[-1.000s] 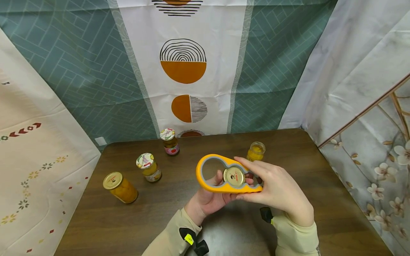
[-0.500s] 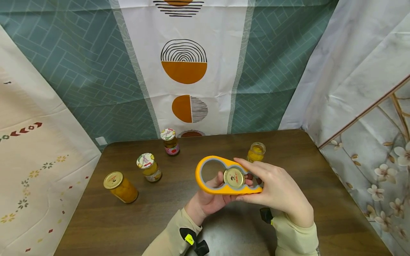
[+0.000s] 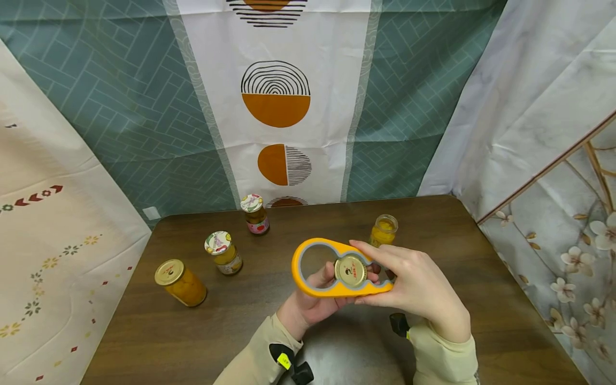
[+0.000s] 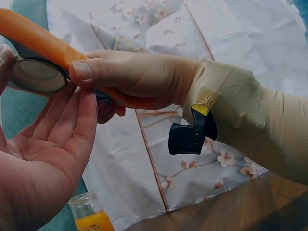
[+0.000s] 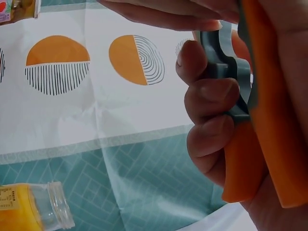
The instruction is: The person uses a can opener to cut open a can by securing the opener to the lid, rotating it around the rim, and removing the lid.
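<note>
In the head view my right hand point(image 3: 418, 286) grips the handles of an orange and grey jar opener point(image 3: 300, 264). A gold jar lid point(image 3: 350, 270) sits inside the opener's scalloped loop, its printed top facing up. My left hand point(image 3: 313, 307) is underneath, thumb and fingers at opposite sides of the lid, pinching it. From the left wrist, the lid's pale underside point(image 4: 38, 76) shows, with no jar below it. In the right wrist view, curled fingers point(image 5: 211, 96) wrap the opener's handles. Behind the right hand stands a lidless glass jar point(image 3: 383, 231) with yellow contents.
Three lidded jars stand on the left of the brown table point(image 3: 144, 331): a gold-lidded jar point(image 3: 187, 286), a jar with a patterned lid point(image 3: 227, 256) and another patterned-lid jar point(image 3: 256, 216) near the back edge. Printed cloth point(image 3: 409, 96) hangs behind the table.
The opener and lid have dipped slightly toward me, and the lid's print has turned a little within the loop. Both hands keep their hold; the jars have not moved.
</note>
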Tool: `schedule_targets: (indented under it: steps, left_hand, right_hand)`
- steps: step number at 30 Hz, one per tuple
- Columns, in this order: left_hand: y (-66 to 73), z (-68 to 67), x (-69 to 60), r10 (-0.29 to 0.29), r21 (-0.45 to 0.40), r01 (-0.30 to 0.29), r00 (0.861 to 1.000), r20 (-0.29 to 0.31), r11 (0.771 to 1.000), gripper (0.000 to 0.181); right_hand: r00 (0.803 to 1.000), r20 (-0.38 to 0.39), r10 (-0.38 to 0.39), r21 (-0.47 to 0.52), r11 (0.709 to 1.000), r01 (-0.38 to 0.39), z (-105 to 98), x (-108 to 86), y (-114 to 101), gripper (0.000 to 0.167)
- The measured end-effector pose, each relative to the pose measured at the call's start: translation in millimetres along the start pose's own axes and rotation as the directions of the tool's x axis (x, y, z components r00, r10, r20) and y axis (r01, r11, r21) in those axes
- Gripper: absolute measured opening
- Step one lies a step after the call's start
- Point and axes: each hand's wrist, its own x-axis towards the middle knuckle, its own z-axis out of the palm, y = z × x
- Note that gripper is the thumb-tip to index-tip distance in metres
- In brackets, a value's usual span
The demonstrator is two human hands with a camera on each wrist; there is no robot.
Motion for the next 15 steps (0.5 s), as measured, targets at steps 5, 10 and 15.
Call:
schedule_targets:
  steps: [5, 10, 15]
  left_hand:
    - [-0.5, -0.5, -0.5, 0.002, 0.023, -0.002, 1.0, 0.0, 1.0, 0.067]
    - [-1.2, -1.9, 0.3, 0.006, 0.009, -0.007, 1.0, 0.009, 1.0, 0.066]
    - [-1.0, -1.9, 1.3, 0.011, 0.006, -0.011, 1.0, 0.007, 1.0, 0.066]
  right_hand:
    - [1.0, 0.01, -0.005, -0.017, 1.0, 0.006, 0.4, -0.9, 1.5, 0.097]
    - [1.0, 0.012, -0.006, -0.018, 1.0, 0.007, 0.5, -1.3, 2.2, 0.097]
    - [1.0, 0.011, -0.011, -0.013, 1.0, 0.011, 0.5, -0.9, 2.7, 0.096]
